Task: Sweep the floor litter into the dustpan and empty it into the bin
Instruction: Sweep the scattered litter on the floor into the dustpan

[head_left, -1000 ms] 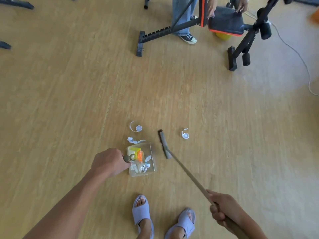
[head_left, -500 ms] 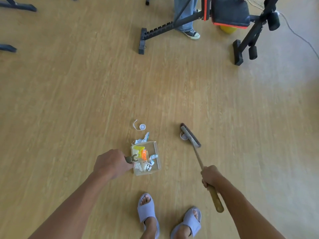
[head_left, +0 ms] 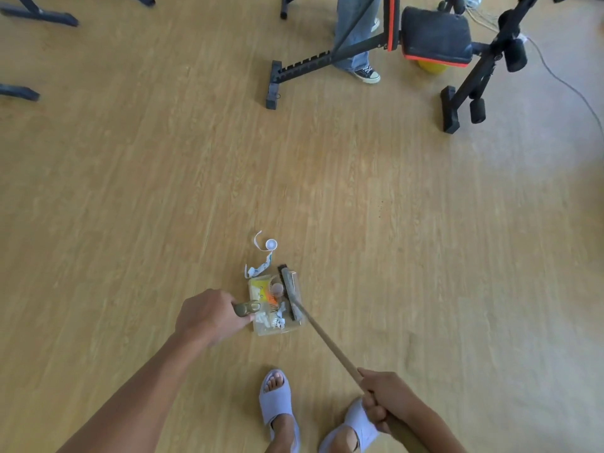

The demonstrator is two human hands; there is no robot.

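Observation:
A clear dustpan (head_left: 265, 329) rests on the wooden floor in front of my feet, holding yellow, orange and white scraps. My left hand (head_left: 209, 313) grips its olive handle (head_left: 245, 308). My right hand (head_left: 387, 398) holds the wooden stick of a broom (head_left: 330, 341), whose dark head (head_left: 291, 294) lies over the pan's right side. A round cap lies in the pan beside the broom head. Just beyond the pan lie a crumpled white wrapper (head_left: 260, 269) and a white bottle cap (head_left: 271, 244) with its loose ring. No bin is in view.
A black and red weight bench (head_left: 434, 37) stands at the far right, a person in jeans and sneakers (head_left: 358, 44) beside it. A grey cable (head_left: 568, 86) runs along the right edge. Dark stand feet (head_left: 42, 16) are at the top left. My slippered feet (head_left: 279, 403) stand below the pan.
The broom head swept left from the cap on the right onto the dustpan, bringing that cap in. My right hand slid back down the stick. The dustpan stayed put.

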